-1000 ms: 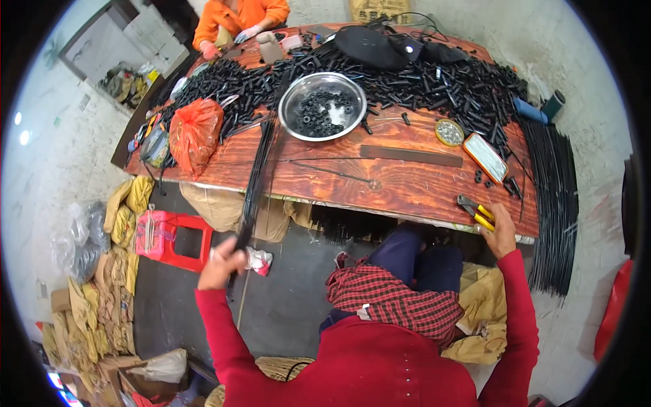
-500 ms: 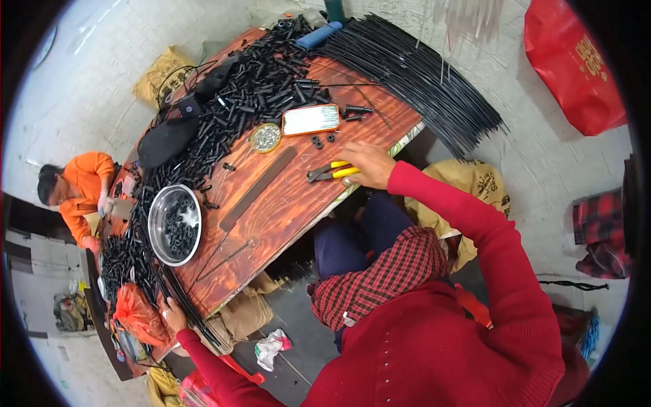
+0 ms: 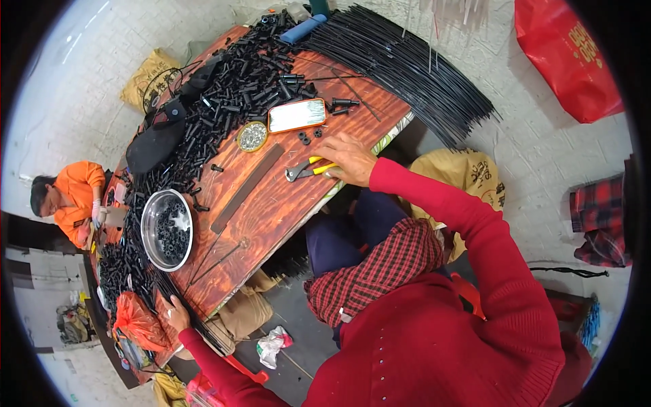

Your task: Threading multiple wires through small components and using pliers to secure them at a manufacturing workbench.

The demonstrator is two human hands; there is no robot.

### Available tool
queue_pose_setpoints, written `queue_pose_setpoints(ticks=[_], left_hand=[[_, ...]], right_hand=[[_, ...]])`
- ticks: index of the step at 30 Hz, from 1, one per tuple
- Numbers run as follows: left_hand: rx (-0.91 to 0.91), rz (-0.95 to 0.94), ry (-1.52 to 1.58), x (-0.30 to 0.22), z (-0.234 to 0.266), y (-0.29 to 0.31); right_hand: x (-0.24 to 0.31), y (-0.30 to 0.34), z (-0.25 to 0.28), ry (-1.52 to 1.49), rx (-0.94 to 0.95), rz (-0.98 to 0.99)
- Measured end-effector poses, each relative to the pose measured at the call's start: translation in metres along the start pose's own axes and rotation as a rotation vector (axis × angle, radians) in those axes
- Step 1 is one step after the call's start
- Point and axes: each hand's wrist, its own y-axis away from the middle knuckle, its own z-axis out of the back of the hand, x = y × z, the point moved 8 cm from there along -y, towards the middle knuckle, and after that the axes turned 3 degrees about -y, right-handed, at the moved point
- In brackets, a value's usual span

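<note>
My right hand [image 3: 347, 159] is closed over the yellow handles of a pair of end-cutting pliers [image 3: 296, 172], near the front edge of the wooden table [image 3: 271, 207]. The metal jaws point left, with nothing visible between them. Far to the left, my left hand [image 3: 176, 315] lies against a bundle of thin black rods [image 3: 196, 327] at the table edge. Its fingers look stretched out over the rods, and their tips are partly hard to make out. Beside that hand sits an orange-red plastic bag [image 3: 139, 319].
Black tubular parts [image 3: 234, 88] heap along the far side. A metal bowl [image 3: 146, 234] holds small black pieces. Nearby are a dark flat bar [image 3: 247, 188], a round tin [image 3: 252, 136], a white tray [image 3: 297, 116] and long black rods [image 3: 413, 68]. A co-worker in orange [image 3: 78, 190] sits left.
The whole view has shifted slightly, so the table appears farther left and up. My right hand stays on the pliers, and my left hand remains at the rods with its fingers slightly changed.
</note>
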Motion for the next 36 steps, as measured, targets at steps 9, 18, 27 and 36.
queue_pose_setpoints(ticks=[9, 18, 27, 36], left_hand=[[-0.079, 0.048, -0.027, 0.003, 0.035, 0.012], [-0.190, -0.493, 0.331, -0.199, 0.129, 0.073], [0.087, -0.746, 0.636, -0.359, 0.118, 0.162], [0.275, -0.725, 0.771, -0.421, 0.103, 0.203]], right_hand=[[-0.048, 0.032, 0.087, 0.289, -0.214, -0.038], [-0.179, 0.079, 0.184, 0.661, -0.235, -0.646], [-0.218, 0.060, 0.189, 0.488, -0.162, -0.684], [-0.214, 0.061, 0.186, 0.422, -0.192, -0.587]])
